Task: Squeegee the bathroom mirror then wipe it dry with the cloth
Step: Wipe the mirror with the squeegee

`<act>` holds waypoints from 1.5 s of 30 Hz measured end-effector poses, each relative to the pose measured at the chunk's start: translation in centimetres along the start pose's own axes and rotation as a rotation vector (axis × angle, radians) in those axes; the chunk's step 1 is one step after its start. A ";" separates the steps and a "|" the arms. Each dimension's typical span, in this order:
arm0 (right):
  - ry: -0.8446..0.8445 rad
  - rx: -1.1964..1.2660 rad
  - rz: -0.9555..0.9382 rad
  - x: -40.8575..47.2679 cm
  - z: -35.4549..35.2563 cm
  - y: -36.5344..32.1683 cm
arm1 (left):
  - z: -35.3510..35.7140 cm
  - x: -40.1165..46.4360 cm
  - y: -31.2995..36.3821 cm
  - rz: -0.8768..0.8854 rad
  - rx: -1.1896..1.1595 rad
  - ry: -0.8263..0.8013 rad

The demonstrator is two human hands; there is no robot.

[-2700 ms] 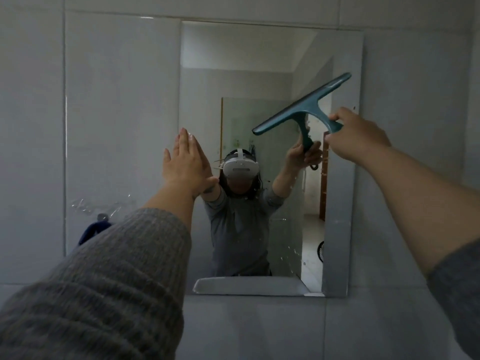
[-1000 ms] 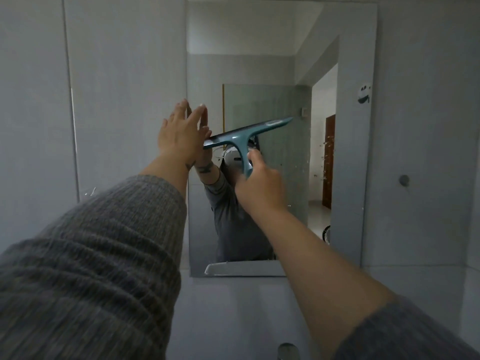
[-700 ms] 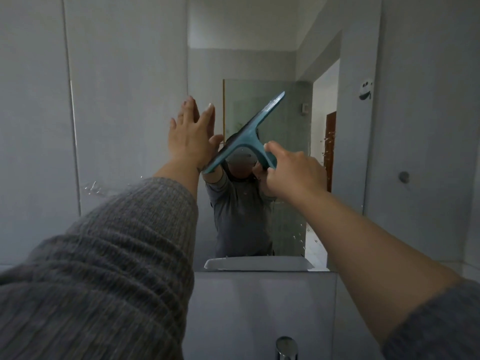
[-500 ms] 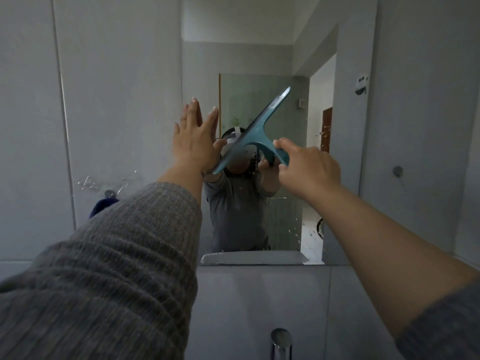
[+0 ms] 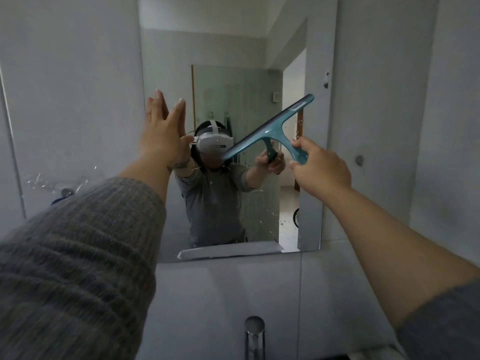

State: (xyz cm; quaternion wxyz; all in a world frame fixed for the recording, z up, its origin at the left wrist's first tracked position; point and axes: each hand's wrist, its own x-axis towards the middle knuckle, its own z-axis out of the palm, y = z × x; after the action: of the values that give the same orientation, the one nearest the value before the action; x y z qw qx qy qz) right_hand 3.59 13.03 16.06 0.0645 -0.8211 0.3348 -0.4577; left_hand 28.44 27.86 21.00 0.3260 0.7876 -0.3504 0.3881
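The frameless bathroom mirror [image 5: 228, 42] hangs on the grey tiled wall ahead. My right hand [image 5: 320, 167] grips the handle of a teal squeegee [image 5: 270, 128], whose blade lies tilted against the glass, high end to the right. My left hand [image 5: 163, 133] is flat and open, fingers up, resting at the mirror's left edge. Water drops show on the glass near the lower right. A bit of blue cloth [image 5: 58, 200] peeks out behind my left sleeve on the left wall.
A chrome tap [image 5: 254, 333] rises at the bottom centre. A clear wall hook or holder [image 5: 46, 179] is fixed to the tiles on the left. A small round fitting [image 5: 359, 159] sits on the wall to the right of the mirror.
The squeegee has slid rightwards across the mirror, from beside my left hand to the right half, keeping its tilt. My left hand stays at the mirror's left edge.
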 end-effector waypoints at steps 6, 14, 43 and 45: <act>0.023 0.250 0.220 -1.0 0.8 1.0 | -0.1 0.0 -0.3 -0.015 -0.009 0.005; 0.012 0.618 0.423 -3.1 3.1 -1.3 | 0.1 0.1 -0.3 -0.016 -0.005 0.002; -0.225 0.252 -0.090 -10.1 7.5 -11.0 | -1.9 -3.8 -2.1 0.020 0.008 -0.062; -0.236 0.173 -0.119 -9.3 6.9 -9.5 | -1.2 -4.2 -2.2 0.013 0.000 -0.073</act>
State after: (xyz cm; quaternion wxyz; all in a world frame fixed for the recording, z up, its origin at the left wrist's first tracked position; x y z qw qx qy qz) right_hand 10.40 24.57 9.49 0.1466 -0.8791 0.2349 -0.3880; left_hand 27.82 31.26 17.58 0.3106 0.7989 -0.3674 0.3612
